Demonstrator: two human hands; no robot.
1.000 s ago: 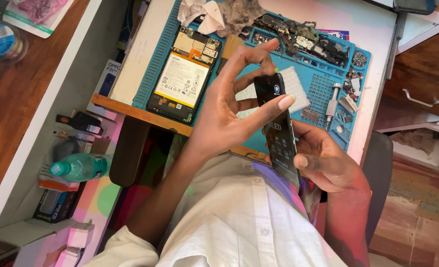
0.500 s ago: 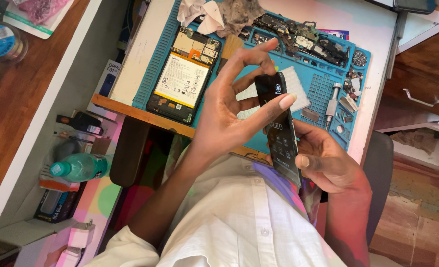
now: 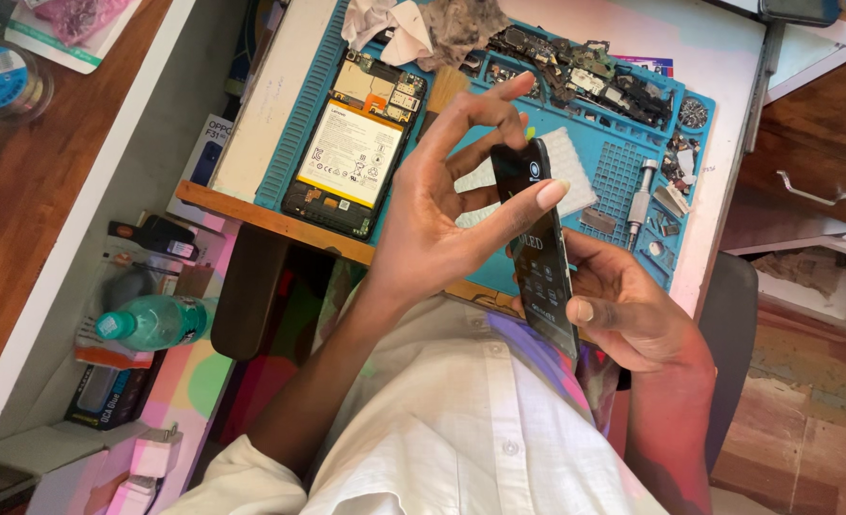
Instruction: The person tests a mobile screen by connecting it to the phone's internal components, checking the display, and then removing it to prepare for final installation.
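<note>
My right hand [image 3: 633, 310] cradles a thin black phone screen panel [image 3: 540, 257] from below, held on edge above my lap. My left hand [image 3: 442, 205] pinches the panel's upper end, thumb on its face and fingers spread behind it. Beyond the hands, an opened phone [image 3: 351, 157] with its battery and circuit board exposed lies on a blue repair mat [image 3: 614, 176] on the white desk [image 3: 719, 57].
Small phone parts [image 3: 585, 67], a crumpled cloth [image 3: 413, 24] and a silver screwdriver [image 3: 640, 195] lie on the mat. A green bottle [image 3: 151, 322] and boxes sit on a low shelf at left. A wooden drawer [image 3: 814, 162] is at right.
Both hands and the panel have barely shifted; the left fingers stay pinched on the panel's top end.
</note>
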